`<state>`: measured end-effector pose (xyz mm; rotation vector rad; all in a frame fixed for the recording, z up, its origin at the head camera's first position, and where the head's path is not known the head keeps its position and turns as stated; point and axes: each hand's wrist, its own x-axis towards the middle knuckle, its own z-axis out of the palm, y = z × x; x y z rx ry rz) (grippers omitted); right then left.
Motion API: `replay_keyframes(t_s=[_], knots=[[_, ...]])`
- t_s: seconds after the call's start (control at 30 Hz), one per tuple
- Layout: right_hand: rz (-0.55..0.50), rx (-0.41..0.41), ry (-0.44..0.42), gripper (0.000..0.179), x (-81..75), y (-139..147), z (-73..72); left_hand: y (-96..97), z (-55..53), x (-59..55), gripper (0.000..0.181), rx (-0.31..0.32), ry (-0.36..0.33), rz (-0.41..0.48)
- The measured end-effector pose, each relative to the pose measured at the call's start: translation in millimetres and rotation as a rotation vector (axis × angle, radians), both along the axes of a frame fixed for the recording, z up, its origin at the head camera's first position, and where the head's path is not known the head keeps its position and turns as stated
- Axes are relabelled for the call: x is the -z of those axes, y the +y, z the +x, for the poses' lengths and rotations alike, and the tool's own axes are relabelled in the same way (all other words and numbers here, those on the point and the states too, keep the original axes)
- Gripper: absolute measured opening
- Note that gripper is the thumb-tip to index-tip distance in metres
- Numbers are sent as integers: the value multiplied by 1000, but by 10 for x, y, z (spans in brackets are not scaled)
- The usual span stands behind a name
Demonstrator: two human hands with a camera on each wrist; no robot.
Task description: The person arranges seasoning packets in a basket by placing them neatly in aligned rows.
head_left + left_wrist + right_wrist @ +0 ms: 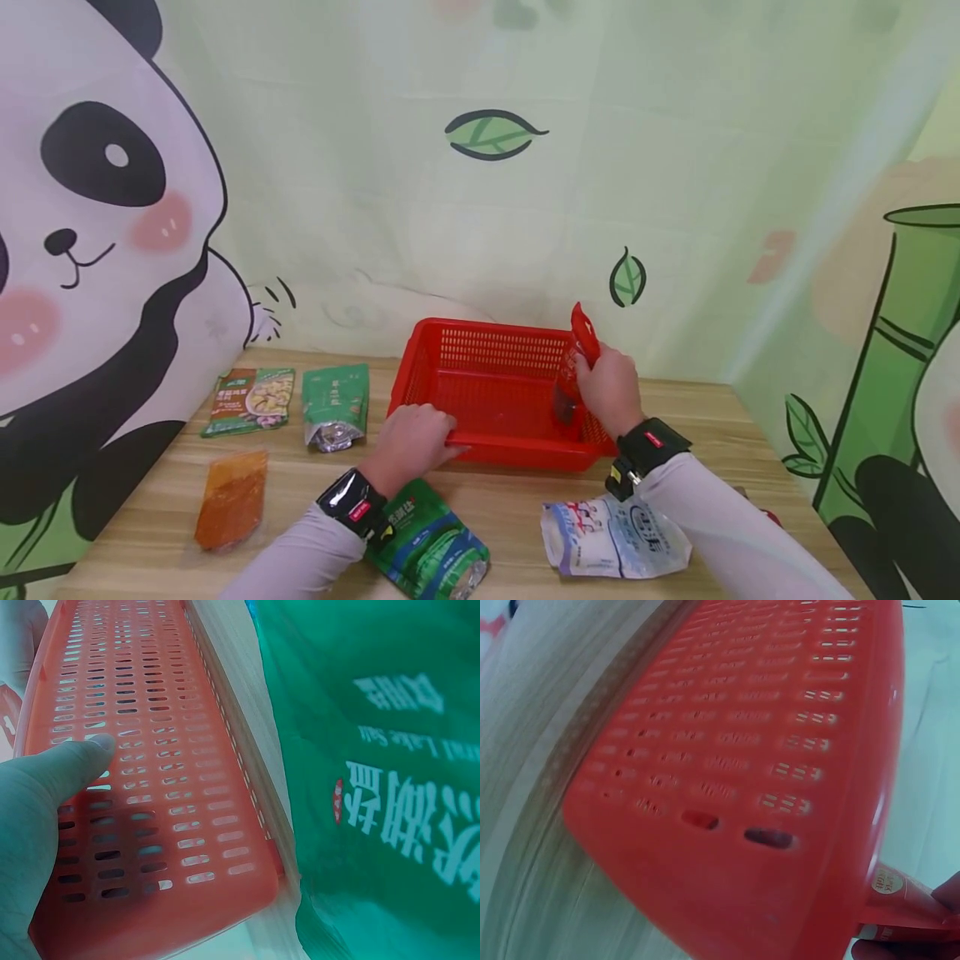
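Note:
A red plastic basket with slotted walls stands on the wooden table, close to the backdrop. My left hand grips its front rim near the left corner; in the left wrist view the thumb lies along the outer wall. At the basket's right end my right hand pinches the top of a red packet with a clear lower part. The packet hangs upright inside the basket, its upper end above the rim. Below my left wrist lies a green lake salt pouch, partly covered by that wrist.
At the left lie a picture-printed seasoning packet, a green pouch with a silver bottom and a clear bag of orange-brown contents. A white-and-blue pouch lies front right, partly under my right forearm. A panda-printed cloth hangs behind.

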<state>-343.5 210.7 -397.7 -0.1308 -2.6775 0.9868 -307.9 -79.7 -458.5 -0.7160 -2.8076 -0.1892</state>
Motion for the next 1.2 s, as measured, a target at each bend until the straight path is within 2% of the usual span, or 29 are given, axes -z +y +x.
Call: replay_keyframes(t_s=[0.33, 0.63, 0.8, 1.2], knots=[[-31, 27, -38, 36, 14, 13, -2, 8, -10, 11, 32, -3, -4, 2], [-8, 32, -26, 35, 25, 17, -1, 11, -7, 19, 35, -8, 16, -27], [4, 35, -16, 36, 26, 9, -6, 18, 0, 3, 34, -12, -1, -23], [-27, 34, -42, 34, 13, -5, -19, 17, 1, -10, 33, -13, -6, -22]])
